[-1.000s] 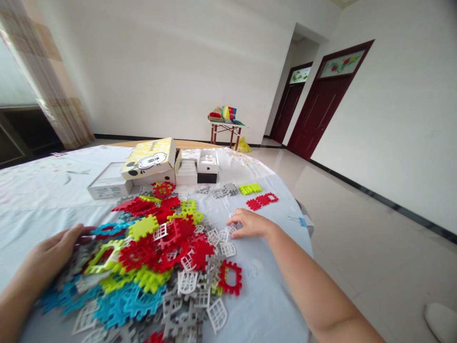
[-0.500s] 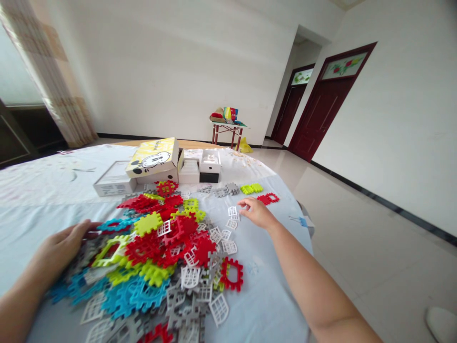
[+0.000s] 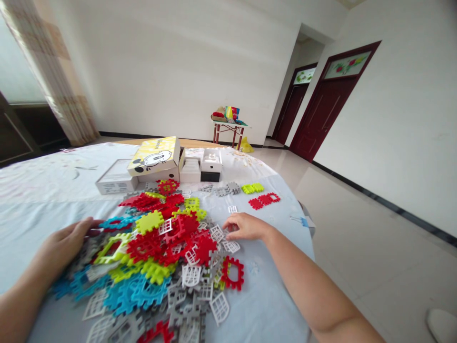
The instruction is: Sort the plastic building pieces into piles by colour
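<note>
A heap of flat interlocking plastic tiles (image 3: 157,252) in red, blue, yellow-green, grey and white lies on a pale blue tablecloth (image 3: 43,190). My left hand (image 3: 66,245) rests flat on the heap's left side, fingers stretched out over grey and blue tiles. My right hand (image 3: 243,226) sits at the heap's right edge, its fingers curled down in a pinch on a small white window-shaped piece. One white piece (image 3: 233,208) lies alone just beyond that hand. Farther off are short rows of grey tiles (image 3: 223,190), yellow-green tiles (image 3: 252,188) and red tiles (image 3: 264,200).
A yellow cartoon box (image 3: 155,157) rests on white boxes (image 3: 114,178) at the back, beside a small black-and-white box (image 3: 210,166). The table edge (image 3: 303,224) drops off at the right to a tiled floor. A small red-legged table (image 3: 228,126) stands by the far wall.
My right hand reached out to the space by the red row, left a white piece there, and has come back to the heap's right edge. My left hand has stayed put.
</note>
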Demonstrator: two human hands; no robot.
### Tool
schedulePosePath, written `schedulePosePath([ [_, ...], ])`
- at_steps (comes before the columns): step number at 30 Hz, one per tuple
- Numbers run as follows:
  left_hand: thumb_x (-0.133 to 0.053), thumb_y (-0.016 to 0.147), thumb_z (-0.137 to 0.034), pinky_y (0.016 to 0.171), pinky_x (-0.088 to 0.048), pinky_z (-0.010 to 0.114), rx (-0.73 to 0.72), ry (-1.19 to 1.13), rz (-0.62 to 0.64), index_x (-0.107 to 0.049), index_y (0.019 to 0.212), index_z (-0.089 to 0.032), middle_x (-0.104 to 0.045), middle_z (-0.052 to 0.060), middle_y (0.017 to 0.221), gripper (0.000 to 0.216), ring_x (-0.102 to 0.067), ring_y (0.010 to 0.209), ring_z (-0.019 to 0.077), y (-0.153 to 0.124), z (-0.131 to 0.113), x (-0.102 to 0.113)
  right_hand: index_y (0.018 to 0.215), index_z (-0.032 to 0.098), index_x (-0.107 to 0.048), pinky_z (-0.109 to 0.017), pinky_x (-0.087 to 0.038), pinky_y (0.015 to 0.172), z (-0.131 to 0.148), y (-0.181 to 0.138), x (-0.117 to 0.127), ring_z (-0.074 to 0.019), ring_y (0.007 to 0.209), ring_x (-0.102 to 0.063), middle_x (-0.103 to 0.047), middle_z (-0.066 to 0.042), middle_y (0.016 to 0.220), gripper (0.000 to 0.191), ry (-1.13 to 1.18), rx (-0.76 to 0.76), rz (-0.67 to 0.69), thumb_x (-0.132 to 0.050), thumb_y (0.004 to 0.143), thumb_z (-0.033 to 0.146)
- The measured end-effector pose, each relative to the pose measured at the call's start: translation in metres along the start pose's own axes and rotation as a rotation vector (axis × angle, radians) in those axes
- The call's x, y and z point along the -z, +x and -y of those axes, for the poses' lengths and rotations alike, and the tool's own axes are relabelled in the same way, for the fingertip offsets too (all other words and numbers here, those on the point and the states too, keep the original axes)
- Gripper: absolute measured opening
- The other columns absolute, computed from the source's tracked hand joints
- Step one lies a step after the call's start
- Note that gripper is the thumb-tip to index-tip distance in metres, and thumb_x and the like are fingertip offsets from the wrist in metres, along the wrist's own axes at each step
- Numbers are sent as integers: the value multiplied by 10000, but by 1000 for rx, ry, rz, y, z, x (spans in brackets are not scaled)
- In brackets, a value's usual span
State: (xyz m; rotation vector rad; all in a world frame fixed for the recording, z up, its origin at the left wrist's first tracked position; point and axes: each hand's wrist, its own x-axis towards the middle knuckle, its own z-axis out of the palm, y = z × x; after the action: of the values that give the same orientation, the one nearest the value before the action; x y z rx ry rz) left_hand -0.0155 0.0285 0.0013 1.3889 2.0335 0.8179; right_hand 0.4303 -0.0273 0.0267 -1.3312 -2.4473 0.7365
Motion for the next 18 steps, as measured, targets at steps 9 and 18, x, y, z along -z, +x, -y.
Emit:
schedulePosePath([
  [9,-379,711,-550,693,-476,307,-12,0,-22,-655,915,-168,-696,30,761,513,-627,699,219,-6,-6,0,1006,157,-623,-208,-386,647,6,4,-7,-120,686,-498,-567,-10,762,334,-77,25,-1,-638,709,310],
  [18,-380,714,-531,692,-480,298,-64,34,-52,-666,915,-160,-694,30,747,511,-623,687,208,-3,-4,0,1019,168,-626,-225,-386,763,20,1,-7,-147,827,-503,-558,-54,871,284,-79,182,45,-601,759,281],
])
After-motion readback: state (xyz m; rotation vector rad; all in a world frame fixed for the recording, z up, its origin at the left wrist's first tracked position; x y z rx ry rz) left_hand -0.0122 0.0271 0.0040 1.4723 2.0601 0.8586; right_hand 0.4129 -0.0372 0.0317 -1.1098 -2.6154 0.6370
